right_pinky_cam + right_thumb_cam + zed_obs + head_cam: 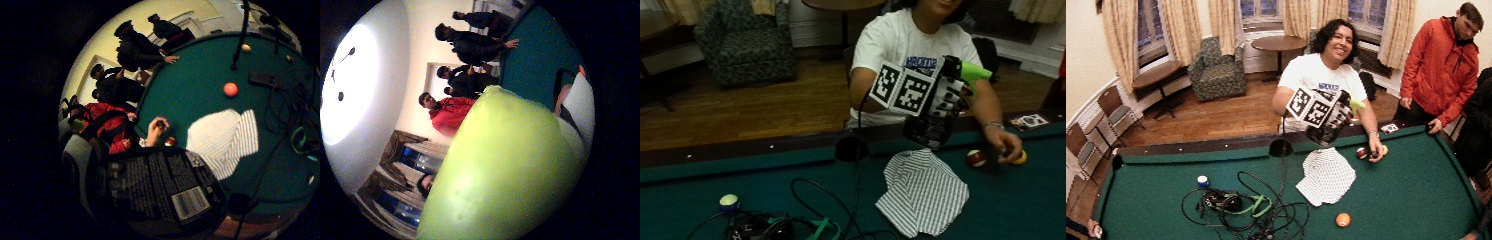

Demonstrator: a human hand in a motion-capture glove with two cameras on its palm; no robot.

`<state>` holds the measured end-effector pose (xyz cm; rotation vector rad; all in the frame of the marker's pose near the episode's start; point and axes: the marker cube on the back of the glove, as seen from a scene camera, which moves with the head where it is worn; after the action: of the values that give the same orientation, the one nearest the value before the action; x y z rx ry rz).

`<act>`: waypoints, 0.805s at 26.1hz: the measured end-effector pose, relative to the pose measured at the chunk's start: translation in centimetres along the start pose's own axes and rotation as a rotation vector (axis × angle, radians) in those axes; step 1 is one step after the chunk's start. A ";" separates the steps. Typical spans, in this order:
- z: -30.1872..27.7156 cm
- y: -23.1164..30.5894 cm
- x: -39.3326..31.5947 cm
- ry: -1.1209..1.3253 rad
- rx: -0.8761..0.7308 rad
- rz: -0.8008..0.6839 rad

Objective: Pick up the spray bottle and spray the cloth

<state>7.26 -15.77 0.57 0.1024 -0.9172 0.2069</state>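
Note:
In the outside view my gloved right hand (pixel 947 97) grips the spray bottle (pixel 929 131), lifted above the table near the rail. The bottle has a dark body and a bright green head (pixel 973 72). That green head (pixel 505 175) fills the thumb side palm view. The bottle's dark body with its barcode label (pixel 190 202) shows close in the little finger side palm view. The striped white cloth (pixel 923 192) lies flat on the green felt, just below and in front of the bottle. My bare left hand (pixel 1005 145) rests on the felt beside two balls.
A red-and-white ball (pixel 976 158) and a yellow ball (pixel 1019 159) lie by the bare hand. Cables and a green strap (pixel 773 227) pile at the near left, next to a blue-and-white ball (pixel 729 202). An orange ball (pixel 1343 219) sits at the near edge. A black stand (pixel 853 148) rises beside the cloth.

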 end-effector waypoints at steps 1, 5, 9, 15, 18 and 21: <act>1.0 -0.3 0.3 -0.033 0.026 -0.021; 6.3 -1.5 2.2 -0.129 0.092 -0.052; 12.0 -2.5 4.4 -0.146 0.098 -0.052; 19.3 -3.8 7.9 -0.171 0.088 -0.025; 22.0 -4.2 9.4 -0.173 0.071 -0.015; 24.1 -4.5 10.5 -0.174 0.052 -0.019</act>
<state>-4.25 -22.97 23.54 0.1798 -1.0835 0.2064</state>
